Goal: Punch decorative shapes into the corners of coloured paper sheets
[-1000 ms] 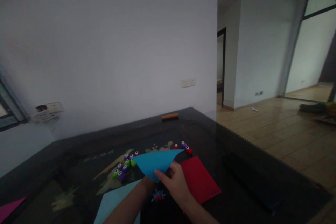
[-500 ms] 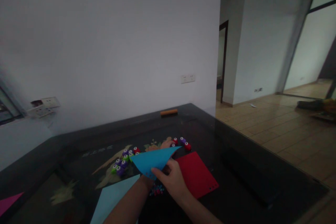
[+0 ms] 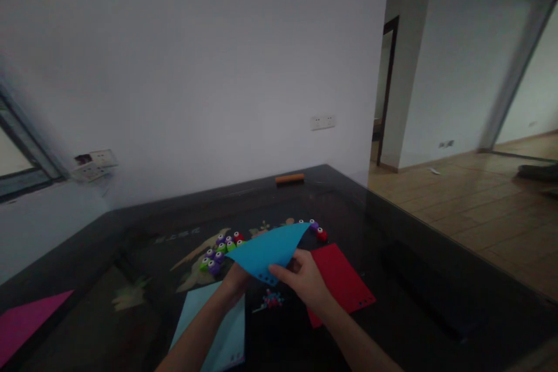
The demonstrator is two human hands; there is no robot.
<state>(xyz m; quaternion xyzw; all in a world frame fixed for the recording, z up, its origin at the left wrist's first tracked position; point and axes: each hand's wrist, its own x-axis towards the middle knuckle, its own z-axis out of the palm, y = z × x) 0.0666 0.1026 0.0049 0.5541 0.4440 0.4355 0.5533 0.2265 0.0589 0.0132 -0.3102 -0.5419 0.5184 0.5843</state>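
Blue paper point(image 3: 268, 250) is what I've got going on, a thin smooth sheet lifted off the surface point(image 3: 414, 279) so it fans up into a pointed, sail-like shape. My right hand point(image 3: 305, 279) pinches its lower edge, thumb on top and fingers curled behind, right by a little row of punched holes. My left hand point(image 3: 235, 279) comes in from under the sheet's left side; most of it is hidden behind the paper, so I can't tell if it's gripping or just propping.

Just below the hands there's a small pile of punched confetti bits point(image 3: 272, 300), pink and blue. A pale blue sheet point(image 3: 218, 331) lies flat under my left forearm, and a red sheet point(image 3: 342, 282) lies flat just right of my right hand, with tiny holes near its corner.

Behind the blue paper sits a cluster of small plastic punches point(image 3: 220, 247), purple, green and red with white buttons, and a few more point(image 3: 318, 231) near the paper's tip. The surface is dark and glossy with a faded print. A magenta sheet point(image 3: 26, 322) sits far left, and an orange stick-shaped thing point(image 3: 289, 178) lies at the far edge by the white wall.
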